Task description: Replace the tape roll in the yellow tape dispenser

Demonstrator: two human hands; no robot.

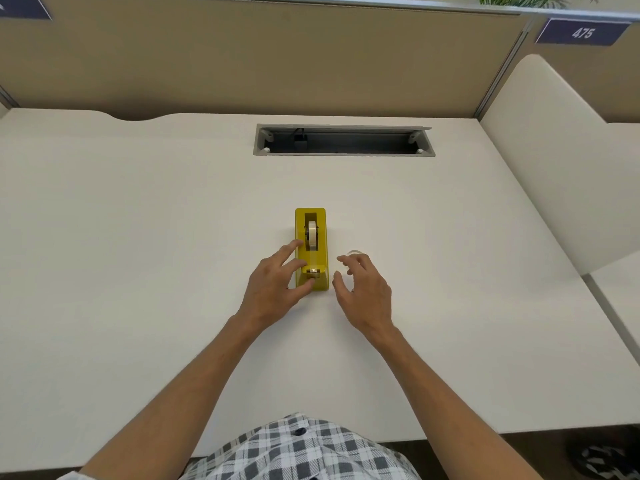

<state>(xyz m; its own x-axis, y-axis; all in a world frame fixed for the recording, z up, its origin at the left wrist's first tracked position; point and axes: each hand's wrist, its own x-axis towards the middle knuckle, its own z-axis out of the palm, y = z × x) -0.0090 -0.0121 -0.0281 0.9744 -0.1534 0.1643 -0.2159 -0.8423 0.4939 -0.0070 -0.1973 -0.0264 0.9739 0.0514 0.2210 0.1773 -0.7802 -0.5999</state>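
Yellow tape dispenser [310, 249] on white desk [138, 220], lengthwise away from person. Left hand [277, 282] open, fingers spread, touching dispenser's left flank and near end by cutter; steadying, no closed grasp. Right hand [363, 289] just right of dispenser, loosely curled, open, holding nothing. Beyond right fingertips: clear ring, likely spare tape roll [354, 252], half hidden.

Dispenser well holds tape roll [312, 235] upright on hub. Body likely weighted, rigid, smooth; grip by flanks. Roll light, stiff, sticky-edged; pinch rim, lift up.

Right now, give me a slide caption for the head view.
Left hand steadies the yellow tape dispenser on a white desk; right hand hovers open beside it.
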